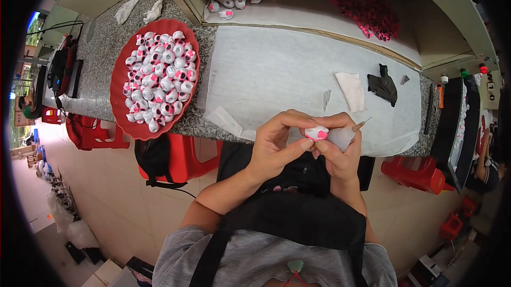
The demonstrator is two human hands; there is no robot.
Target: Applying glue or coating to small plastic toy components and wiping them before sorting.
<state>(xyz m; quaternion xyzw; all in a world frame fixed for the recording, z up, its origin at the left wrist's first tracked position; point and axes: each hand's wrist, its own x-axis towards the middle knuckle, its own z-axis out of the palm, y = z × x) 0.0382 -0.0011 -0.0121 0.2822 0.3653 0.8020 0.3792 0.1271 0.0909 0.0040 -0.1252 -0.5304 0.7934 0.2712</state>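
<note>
I see at centre the left hand (270,148) and the right hand (346,159) gripping one piece (316,133), the right also a bottle (340,137), while pieces (159,77) in the left-side tray (117,90) seem done and upper-right pink parts (372,13) remain, I judge.

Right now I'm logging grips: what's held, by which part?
A white and pink piece, at its edges, by both hands' fingers; a whitish bottle, by its body, in the right hand.

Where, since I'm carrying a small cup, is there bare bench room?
The back-left and middle of the white paper sheet are bare, bordered by the scalloped red tray, brown shelf lip and left hand. It is crowded rightward by a flat whitish scrap and crumpled black scrap, and in the tray, packed with white-and-pink balls.
</note>
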